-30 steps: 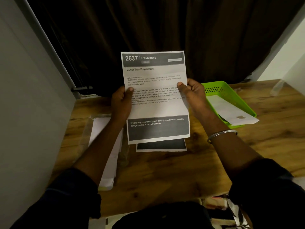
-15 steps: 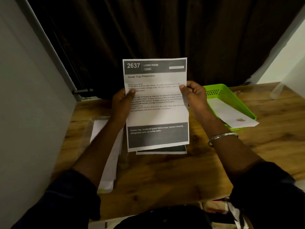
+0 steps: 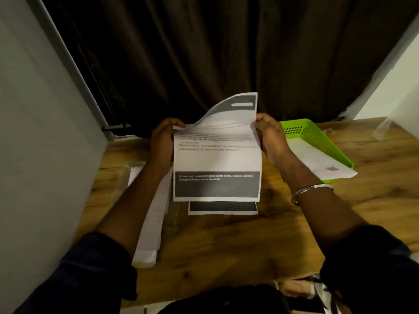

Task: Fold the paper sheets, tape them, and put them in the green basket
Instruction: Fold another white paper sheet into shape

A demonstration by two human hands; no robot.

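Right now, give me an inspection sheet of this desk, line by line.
Surface: wooden table, mostly bare at the near edge.
Job's things: printed sheet held up, its top curling over; green basket to the right, with a folded, taped paper overhanging its rim; another printed sheet flat on the table.
Clutter: white paper stack to the left.
Grips: left hand and right hand pinch the held sheet's side edges.
Cables: nothing seen.
Surroundings: dark curtain behind, grey wall at left.
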